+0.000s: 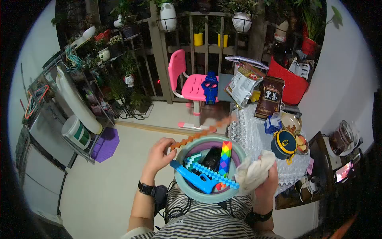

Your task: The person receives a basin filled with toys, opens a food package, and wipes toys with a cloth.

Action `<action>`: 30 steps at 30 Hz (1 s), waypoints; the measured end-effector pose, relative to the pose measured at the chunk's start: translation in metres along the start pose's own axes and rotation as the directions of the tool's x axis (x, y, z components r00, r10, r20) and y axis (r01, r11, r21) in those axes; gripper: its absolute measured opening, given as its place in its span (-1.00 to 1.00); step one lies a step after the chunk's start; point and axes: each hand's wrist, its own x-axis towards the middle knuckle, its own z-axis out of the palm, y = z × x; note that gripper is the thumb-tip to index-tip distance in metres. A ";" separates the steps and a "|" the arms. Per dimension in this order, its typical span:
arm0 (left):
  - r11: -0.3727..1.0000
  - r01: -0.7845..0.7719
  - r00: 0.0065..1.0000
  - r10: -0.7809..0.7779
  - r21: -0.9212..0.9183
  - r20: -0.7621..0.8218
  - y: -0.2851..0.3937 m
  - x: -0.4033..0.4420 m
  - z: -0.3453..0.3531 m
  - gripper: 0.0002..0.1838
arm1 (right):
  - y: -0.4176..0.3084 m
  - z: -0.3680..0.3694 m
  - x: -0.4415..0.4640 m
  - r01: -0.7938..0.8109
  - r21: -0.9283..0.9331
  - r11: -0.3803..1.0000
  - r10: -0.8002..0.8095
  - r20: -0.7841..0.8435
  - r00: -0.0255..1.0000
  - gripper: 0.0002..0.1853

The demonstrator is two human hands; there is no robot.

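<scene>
A round pale green basin (pixel 184 190) rests on my lap. Inside it lie a blue toy gun (pixel 195 180), a light blue pixel-edged toy sword (pixel 213 174), a rainbow-checked toy stick (pixel 225 159) and a black object (pixel 212 158) I cannot make out. My left hand (pixel 162 153), at the basin's left rim, is closed round one end of an orange toy sword (pixel 195 137) with a zigzag edge. The blade slants up to the right, and its tip is blurred. A whitish cloth (pixel 256 172) is bunched in my right hand (pixel 269 179), over the basin's right rim.
On the right, a lace-covered table (pixel 248 125) bears snack bags, a dark lidded pot (pixel 284 144) and a bowl of fruit (pixel 301 144). A pink chair (pixel 193 85) with a blue toy (pixel 211 88) stands ahead. A rack (pixel 89 149) and purple mat (pixel 105 145) are left.
</scene>
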 end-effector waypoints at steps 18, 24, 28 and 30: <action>-0.370 0.829 0.530 0.282 -0.419 0.800 0.092 -0.043 0.072 -0.71 | 0.022 0.086 -0.009 -0.485 0.061 0.873 0.397 0.490 0.776 -0.76; -0.317 0.903 0.393 0.340 -0.290 0.854 0.088 -0.053 0.080 -0.70 | 0.019 0.074 0.021 -0.293 0.398 0.869 0.218 0.224 0.950 -0.84; -0.319 0.900 0.396 0.312 -0.298 0.863 0.083 -0.063 0.077 -0.70 | 0.005 0.064 0.051 -0.248 0.429 0.869 0.220 0.114 0.969 -0.83; -0.252 0.905 0.412 0.327 -0.342 0.851 0.078 -0.065 0.072 -0.70 | -0.005 0.062 0.065 -0.128 0.360 0.924 0.148 -0.027 0.989 -0.75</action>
